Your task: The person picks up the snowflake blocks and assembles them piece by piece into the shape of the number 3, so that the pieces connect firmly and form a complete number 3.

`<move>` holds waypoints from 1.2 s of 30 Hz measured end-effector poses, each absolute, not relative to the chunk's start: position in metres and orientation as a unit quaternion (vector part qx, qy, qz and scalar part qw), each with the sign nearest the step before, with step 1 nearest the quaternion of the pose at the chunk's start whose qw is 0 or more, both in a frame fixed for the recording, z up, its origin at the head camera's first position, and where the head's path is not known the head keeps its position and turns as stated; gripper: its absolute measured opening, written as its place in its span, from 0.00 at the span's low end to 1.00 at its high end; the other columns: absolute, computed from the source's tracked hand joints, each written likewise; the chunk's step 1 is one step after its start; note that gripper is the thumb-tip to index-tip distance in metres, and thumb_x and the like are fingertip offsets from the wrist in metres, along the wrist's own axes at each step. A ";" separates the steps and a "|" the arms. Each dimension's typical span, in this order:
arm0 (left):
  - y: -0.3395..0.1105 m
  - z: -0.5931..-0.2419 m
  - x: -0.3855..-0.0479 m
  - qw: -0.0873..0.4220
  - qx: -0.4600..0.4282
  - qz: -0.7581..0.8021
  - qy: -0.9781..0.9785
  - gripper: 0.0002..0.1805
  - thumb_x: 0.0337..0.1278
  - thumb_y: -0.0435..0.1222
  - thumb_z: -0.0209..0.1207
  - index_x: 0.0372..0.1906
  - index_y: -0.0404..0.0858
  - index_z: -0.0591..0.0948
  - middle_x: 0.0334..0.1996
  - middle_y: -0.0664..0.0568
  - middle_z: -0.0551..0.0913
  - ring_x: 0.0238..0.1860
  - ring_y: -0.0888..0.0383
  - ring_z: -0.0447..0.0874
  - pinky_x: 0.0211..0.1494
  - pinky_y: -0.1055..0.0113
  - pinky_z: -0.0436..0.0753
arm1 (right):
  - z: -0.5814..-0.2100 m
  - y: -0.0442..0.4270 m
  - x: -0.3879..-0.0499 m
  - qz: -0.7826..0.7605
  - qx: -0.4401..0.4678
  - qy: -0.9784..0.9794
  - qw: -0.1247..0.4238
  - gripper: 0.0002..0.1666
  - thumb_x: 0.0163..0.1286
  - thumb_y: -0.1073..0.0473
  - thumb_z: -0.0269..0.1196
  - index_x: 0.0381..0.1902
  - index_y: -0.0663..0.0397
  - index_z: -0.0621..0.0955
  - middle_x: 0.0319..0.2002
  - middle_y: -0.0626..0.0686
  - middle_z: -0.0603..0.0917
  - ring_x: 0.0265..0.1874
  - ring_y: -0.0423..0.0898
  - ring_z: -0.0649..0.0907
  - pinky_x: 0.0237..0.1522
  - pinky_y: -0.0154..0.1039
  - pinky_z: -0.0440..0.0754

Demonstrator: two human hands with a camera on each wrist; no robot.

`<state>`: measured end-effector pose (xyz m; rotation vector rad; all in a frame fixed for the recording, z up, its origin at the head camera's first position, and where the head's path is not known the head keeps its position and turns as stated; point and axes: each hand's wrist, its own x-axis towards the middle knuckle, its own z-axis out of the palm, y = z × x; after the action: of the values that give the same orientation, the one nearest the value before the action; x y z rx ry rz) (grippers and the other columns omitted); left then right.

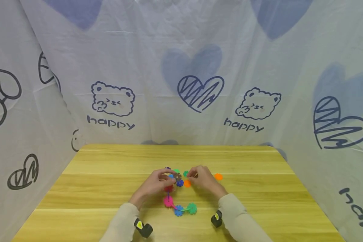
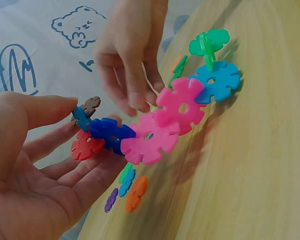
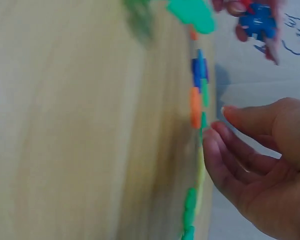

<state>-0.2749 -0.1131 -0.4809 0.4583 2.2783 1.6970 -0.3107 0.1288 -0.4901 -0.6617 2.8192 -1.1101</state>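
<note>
My left hand [image 1: 155, 183] pinches a light blue notched flower-shaped disc [image 2: 81, 118] at one end of a chain of interlocking plastic discs. A brown disc [image 2: 92, 104] is joined there. From it the chain runs through a red disc [image 2: 86, 146], a dark blue disc [image 2: 113, 135], two pink discs [image 2: 150, 139], another blue disc [image 1: 178, 210] and a green one [image 1: 192, 208]. To the right, my right hand [image 1: 204, 178] hovers over loose discs, thumb and fingertips apart with nothing between them. A loose orange disc [image 3: 195, 107] and a green disc [image 1: 186, 173] lie nearest it.
Several more loose discs lie on the wooden table [image 1: 109, 168], among them a dark blue disc [image 1: 179, 183] and a purple disc [image 2: 110, 200]. Farther right lies an orange disc [image 1: 218, 176]. A printed white cloth [image 1: 157, 111] hangs behind the table and along its sides.
</note>
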 end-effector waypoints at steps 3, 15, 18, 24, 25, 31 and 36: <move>-0.113 -0.481 -0.274 0.143 0.161 0.596 0.773 0.21 0.71 0.38 0.62 0.64 0.37 0.79 0.49 0.34 0.88 0.43 0.44 0.91 0.47 0.60 0.89 | -0.495 0.126 -0.310 -0.341 -0.222 0.913 0.026 0.05 0.67 0.65 0.71 0.40 0.60 0.88 0.39 0.56 0.91 0.39 0.48 0.87 0.45 0.45 0.88; -0.113 -0.482 -0.271 0.138 0.162 0.600 0.771 0.20 0.70 0.39 0.63 0.64 0.39 0.80 0.47 0.36 0.89 0.44 0.48 0.91 0.44 0.62 0.88 | -0.497 0.121 -0.306 -0.297 -0.233 0.926 0.017 0.10 0.61 0.64 0.76 0.40 0.62 0.88 0.39 0.56 0.88 0.38 0.48 0.84 0.45 0.46 0.86; -0.113 -0.484 -0.271 0.136 0.166 0.599 0.771 0.20 0.71 0.38 0.63 0.63 0.39 0.81 0.46 0.36 0.90 0.42 0.51 0.91 0.43 0.63 0.88 | -0.497 0.122 -0.305 -0.298 -0.239 0.924 0.011 0.10 0.60 0.65 0.76 0.38 0.61 0.86 0.35 0.54 0.87 0.34 0.45 0.81 0.39 0.40 0.83; -0.112 -0.487 -0.271 0.129 0.165 0.594 0.776 0.20 0.71 0.39 0.63 0.63 0.40 0.81 0.47 0.38 0.90 0.43 0.53 0.90 0.45 0.63 0.87 | -0.498 0.125 -0.304 -0.308 -0.231 0.923 0.009 0.10 0.60 0.65 0.76 0.37 0.56 0.85 0.33 0.51 0.86 0.32 0.41 0.80 0.36 0.34 0.79; -0.112 -0.487 -0.271 0.129 0.163 0.593 0.778 0.20 0.71 0.40 0.63 0.64 0.40 0.81 0.47 0.38 0.90 0.43 0.54 0.90 0.45 0.63 0.87 | -0.499 0.127 -0.304 -0.314 -0.228 0.922 0.009 0.09 0.60 0.66 0.76 0.37 0.56 0.85 0.33 0.51 0.87 0.32 0.41 0.81 0.36 0.34 0.80; -0.111 -0.488 -0.270 0.124 0.161 0.591 0.781 0.20 0.71 0.39 0.63 0.64 0.40 0.81 0.48 0.35 0.89 0.44 0.52 0.91 0.45 0.63 0.87 | -0.497 0.133 -0.305 -0.370 -0.206 0.906 0.004 0.09 0.62 0.70 0.73 0.40 0.61 0.86 0.31 0.54 0.88 0.27 0.41 0.83 0.30 0.33 0.83; -0.111 -0.487 -0.270 0.120 0.165 0.591 0.781 0.20 0.71 0.38 0.63 0.64 0.38 0.80 0.47 0.37 0.90 0.43 0.53 0.91 0.44 0.63 0.88 | -0.492 0.135 -0.303 -0.400 -0.185 0.898 -0.007 0.09 0.63 0.70 0.72 0.41 0.62 0.87 0.30 0.55 0.87 0.22 0.39 0.82 0.25 0.31 0.82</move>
<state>-0.2703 -0.1114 -0.4874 0.4811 2.2812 1.7265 -0.3035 0.1346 -0.4920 -0.5843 2.8337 -1.2619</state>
